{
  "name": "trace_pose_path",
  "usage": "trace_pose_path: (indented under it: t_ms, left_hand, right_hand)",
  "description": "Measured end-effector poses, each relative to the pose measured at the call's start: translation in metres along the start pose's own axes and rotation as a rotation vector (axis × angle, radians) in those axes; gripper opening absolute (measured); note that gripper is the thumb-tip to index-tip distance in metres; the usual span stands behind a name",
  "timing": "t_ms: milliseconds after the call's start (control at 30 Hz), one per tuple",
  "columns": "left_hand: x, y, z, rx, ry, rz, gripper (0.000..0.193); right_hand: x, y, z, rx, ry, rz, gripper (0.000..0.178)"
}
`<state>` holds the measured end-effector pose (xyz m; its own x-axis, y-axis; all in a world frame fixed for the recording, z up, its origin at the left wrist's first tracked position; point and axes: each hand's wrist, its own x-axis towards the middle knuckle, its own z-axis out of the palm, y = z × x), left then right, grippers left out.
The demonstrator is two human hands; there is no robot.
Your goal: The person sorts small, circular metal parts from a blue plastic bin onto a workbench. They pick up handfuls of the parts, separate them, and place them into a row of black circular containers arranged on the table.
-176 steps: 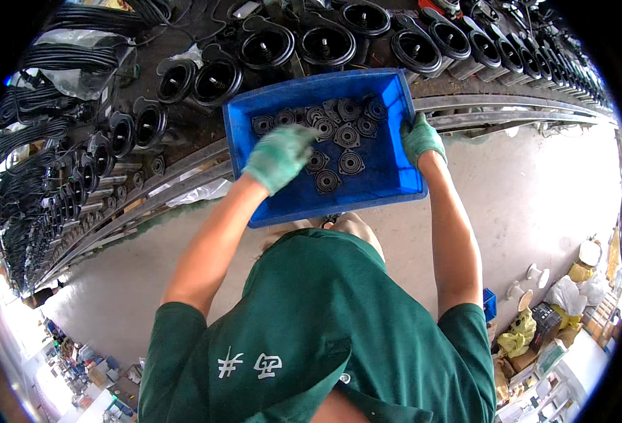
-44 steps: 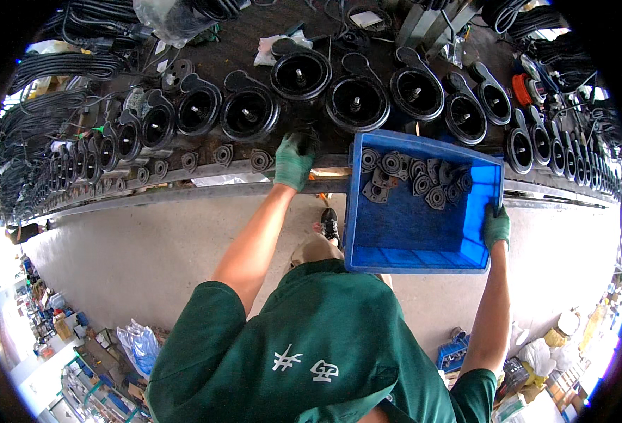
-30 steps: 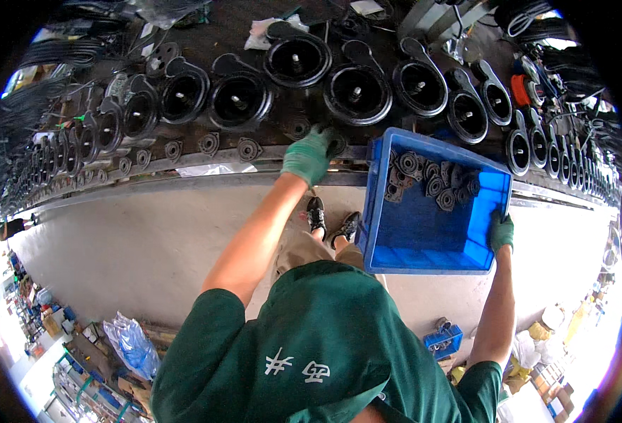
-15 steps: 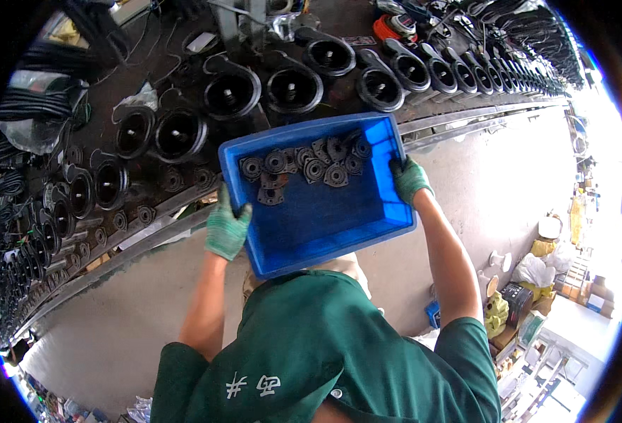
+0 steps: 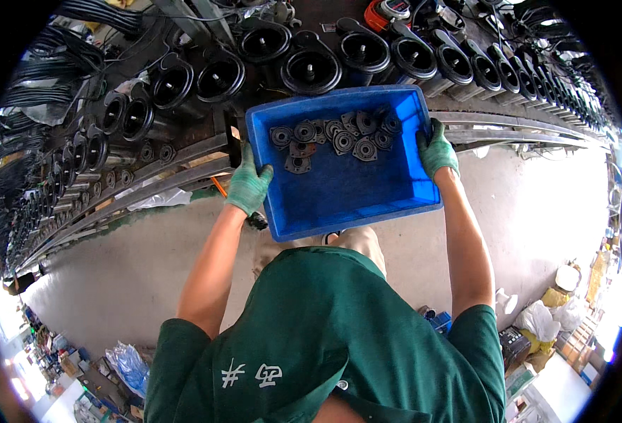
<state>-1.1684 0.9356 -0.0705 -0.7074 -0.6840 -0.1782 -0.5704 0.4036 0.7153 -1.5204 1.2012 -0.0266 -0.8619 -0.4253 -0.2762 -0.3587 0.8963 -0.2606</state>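
Note:
A blue plastic bin [image 5: 353,224] is held up in front of me between both hands, slightly tilted. My left hand [image 5: 249,185], in a green glove, grips the bin's left wall with the thumb over the rim. On the opposite side my right hand [image 5: 438,151], gloved alike, is closed on the right wall. Several dark metal flange plates [image 5: 343,142] with round centres lie grouped toward the bin's far side. One of them [image 5: 302,149] looks rusty. The fingers on the outer faces of the bin are partly hidden.
A long workbench with a metal edge rail [image 5: 522,120] curves along the far side. Black round pump housings [image 5: 311,70] stand on it in a row. Bundled black cables [image 5: 57,63] lie at far left. Sacks and boxes [image 5: 536,321] sit on the floor at right.
The bin, in both hands, has shifted right and a little farther up in view. My view of the bench has turned, and the plates stay grouped in the bin.

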Motion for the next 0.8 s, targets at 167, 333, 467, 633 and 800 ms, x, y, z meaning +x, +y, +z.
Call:
trace_pose_path:
  t_ms: [167, 333, 467, 633, 800]
  left_hand:
    - [-0.001, 0.079, 0.001, 0.491, 0.272, 0.125, 0.074]
    - [0.021, 0.138, 0.048, 0.406, 0.013, 0.419, 0.051]
    - [0.079, 0.128, 0.123, 0.618, -0.147, 0.415, 0.040]
    - [0.106, 0.134, 0.153, 0.837, -0.196, 0.375, 0.033]
    - [0.100, 0.139, 0.147, 0.876, -0.369, 0.340, 0.037]
  right_hand:
    - [0.011, 0.014, -0.010, -0.084, -0.050, 0.001, 0.050]
    - [0.009, 0.013, -0.009, -0.006, -0.026, -0.029, 0.051]
    - [0.014, 0.013, -0.012, 0.009, -0.047, -0.022, 0.052]
    - [0.012, 0.018, -0.011, 0.051, -0.030, -0.038, 0.050]
    - [0.012, 0.019, -0.011, 0.069, -0.063, -0.044, 0.049]
